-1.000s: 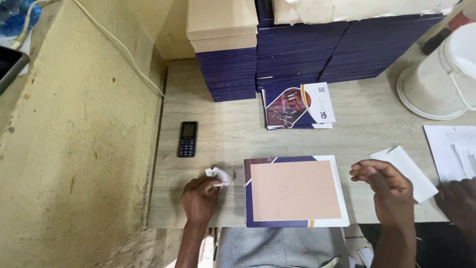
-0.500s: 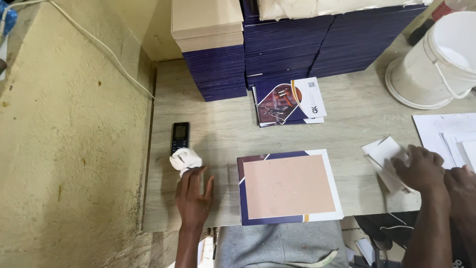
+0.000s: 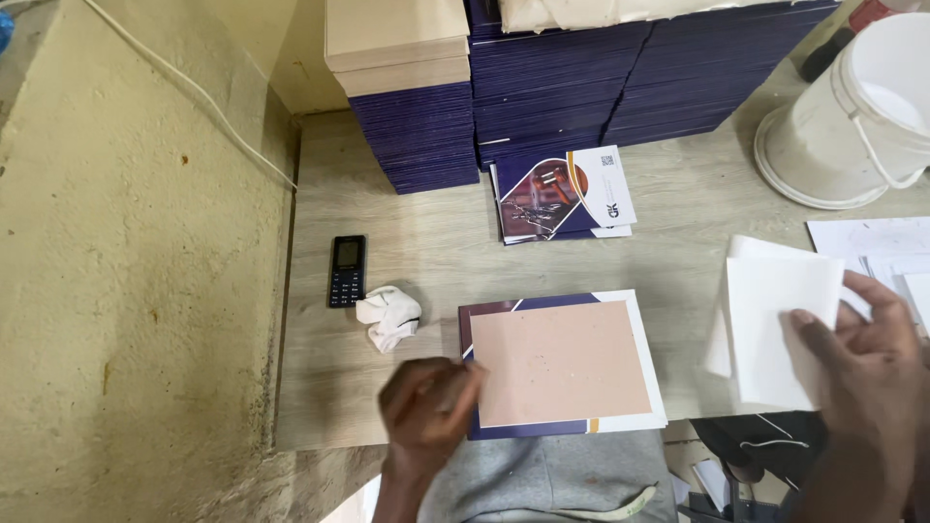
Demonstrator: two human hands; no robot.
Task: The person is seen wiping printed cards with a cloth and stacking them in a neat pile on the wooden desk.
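Done: tan board (image 3: 560,362) lies on the open cover (image 3: 639,358) on the counter (image 3: 446,242).
Left hand (image 3: 426,412): fingers together, touching the cover's edge.
Right hand (image 3: 867,353): grip clamped on white sheet (image 3: 775,329), not yet laid.

Single head-worn view, looking steeply down from above the seated person onto the wooden table (image 3: 436,242), at close working range. The wall (image 3: 126,291) is filling the frame's left side, while stacked dark-blue covers (image 3: 581,87) are bounding the far edge.
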